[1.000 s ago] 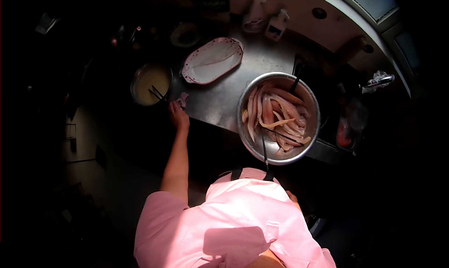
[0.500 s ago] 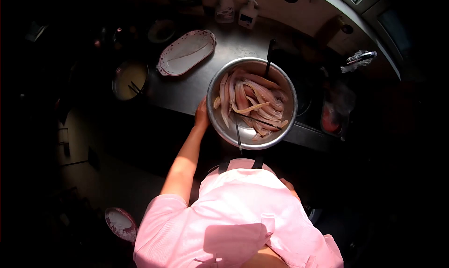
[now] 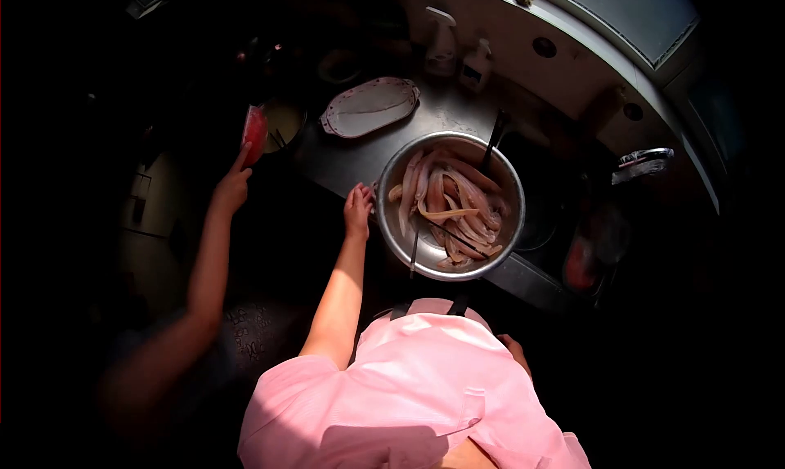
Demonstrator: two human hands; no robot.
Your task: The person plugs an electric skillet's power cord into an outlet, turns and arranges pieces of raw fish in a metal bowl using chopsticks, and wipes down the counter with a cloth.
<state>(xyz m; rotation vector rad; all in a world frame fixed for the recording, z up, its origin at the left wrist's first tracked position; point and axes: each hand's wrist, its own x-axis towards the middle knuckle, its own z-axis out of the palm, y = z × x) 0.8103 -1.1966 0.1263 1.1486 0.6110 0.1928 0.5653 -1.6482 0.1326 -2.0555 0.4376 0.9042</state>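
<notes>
My left hand is beside the left rim of a large steel bowl, its fingers stretched upward and nothing in them. Whether the fingertips touch the rim is hard to tell. Long pale strips of raw fish or meat lie in the bowl. A pair of dark chopsticks rests among them, one tip end over the near rim. A black-handled utensil leans on the far rim. My right hand hangs by my waist at the right, mostly hidden by my pink top, its fingers out of sight.
Another person's hand at the left holds a red dish. Behind it is a pot of pale liquid with chopsticks. An oval white dish, a spray bottle and a pump bottle stand on the counter.
My left hand has come off its grip on the bowl's side and its fingers have straightened. Another person's arm has come in from the left with a red dish. The view has shifted slightly.
</notes>
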